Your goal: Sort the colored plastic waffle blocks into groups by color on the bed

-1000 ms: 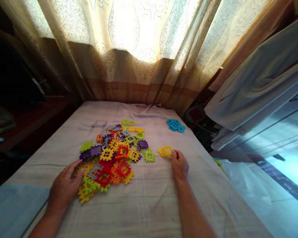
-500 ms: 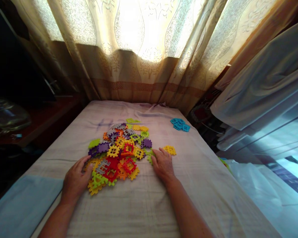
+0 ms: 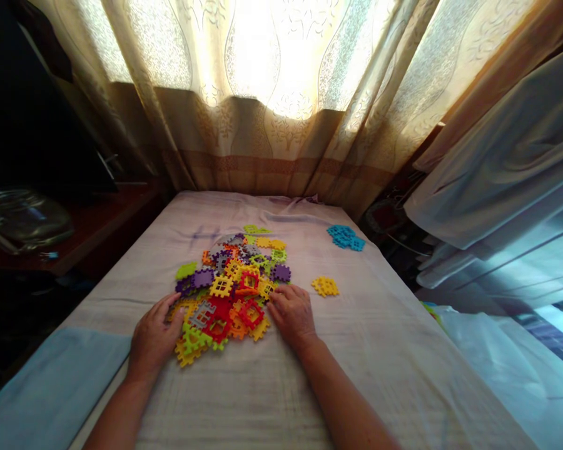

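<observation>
A loose heap of notched plastic tiles (image 3: 221,287) in yellow, red, orange, purple, grey and green lies on the pale bed sheet. At its left edge rests my left hand (image 3: 157,328), fingers curved and apart, beside yellow and purple tiles. My right hand (image 3: 293,312) touches the heap's right edge, its fingertips near a yellow window tile (image 3: 267,288). Whether those fingertips grip a tile is hidden. A small yellow group (image 3: 325,287) lies to the right of that hand. Farther back on the right is a blue group (image 3: 346,238).
Behind the bed (image 3: 394,375) hangs a patterned curtain (image 3: 263,137). On the left, a glass jug (image 3: 25,219) stands on a dark red table (image 3: 94,228). A light blue cloth (image 3: 60,369) covers the near left corner. White fabric (image 3: 497,156) hangs at the right.
My right hand has moved left from beside the yellow group to the heap's edge, over where green tiles showed. My left hand stays by the heap. The whole view has shifted slightly.
</observation>
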A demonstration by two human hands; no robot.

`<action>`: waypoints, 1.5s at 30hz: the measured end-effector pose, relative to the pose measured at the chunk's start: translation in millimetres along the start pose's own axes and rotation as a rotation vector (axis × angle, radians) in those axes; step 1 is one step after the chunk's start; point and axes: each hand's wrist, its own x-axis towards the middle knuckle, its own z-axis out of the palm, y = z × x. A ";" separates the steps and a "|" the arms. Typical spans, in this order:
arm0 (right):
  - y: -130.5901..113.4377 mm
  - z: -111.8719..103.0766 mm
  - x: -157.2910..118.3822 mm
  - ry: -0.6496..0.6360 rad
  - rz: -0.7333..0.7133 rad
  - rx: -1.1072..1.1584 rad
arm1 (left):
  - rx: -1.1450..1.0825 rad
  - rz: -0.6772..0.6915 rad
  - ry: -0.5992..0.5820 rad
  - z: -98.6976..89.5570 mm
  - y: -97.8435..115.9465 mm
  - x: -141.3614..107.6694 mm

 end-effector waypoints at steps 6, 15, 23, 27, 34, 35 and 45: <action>5.7 3.7 -0.9 -0.006 -0.007 -0.002 | -0.006 0.000 0.001 1.2 -4.1 0.5; 38.6 -6.5 5.5 0.260 0.132 0.053 | -0.004 0.004 0.013 2.8 -5.7 -0.2; 126.6 -19.5 -0.2 0.394 0.692 0.046 | 0.005 0.009 0.008 3.4 -8.0 0.3; 140.3 -17.9 -9.8 0.461 0.691 -0.024 | 0.006 0.012 0.020 3.6 -8.6 1.1; 114.6 -15.0 -2.5 0.456 0.430 -0.025 | 0.021 0.005 0.001 2.5 -6.3 -0.8; 105.3 -13.9 -0.6 0.443 0.376 -0.006 | 0.020 0.006 0.005 2.7 -6.2 -1.0; 8.8 -14.3 -5.8 -0.078 -0.138 0.220 | 0.006 0.012 -0.010 0.7 -1.8 -0.2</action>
